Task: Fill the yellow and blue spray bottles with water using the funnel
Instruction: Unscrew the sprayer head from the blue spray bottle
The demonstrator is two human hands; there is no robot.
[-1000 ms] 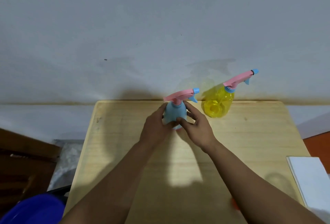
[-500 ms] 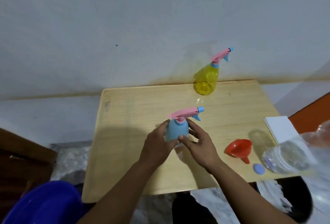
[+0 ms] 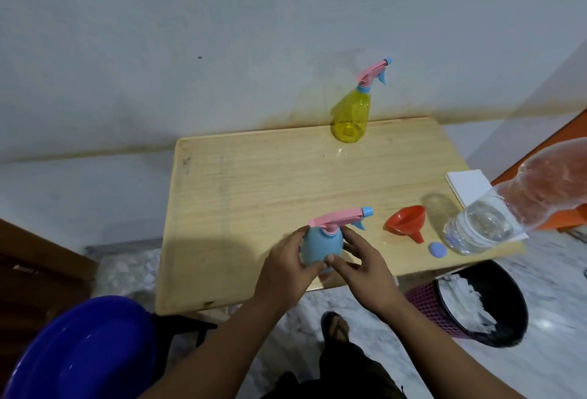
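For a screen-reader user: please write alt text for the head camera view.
Both hands, left hand and right hand, hold a blue spray bottle upright on a wooden table. To its right lie a red funnel, a small blue cap and a clear water bottle; a yellow spray bottle stands at the far edge.

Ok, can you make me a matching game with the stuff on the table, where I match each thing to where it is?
Things:
1. blue spray bottle
2. yellow spray bottle
3. red funnel
4. water bottle

Places:
A. on its side, between the blue spray bottle and the water bottle
B. far edge of the table, by the wall
C. right edge, beside a small blue cap
D. held between both hands

Pairs: 1-D, 2-B, 3-A, 4-C
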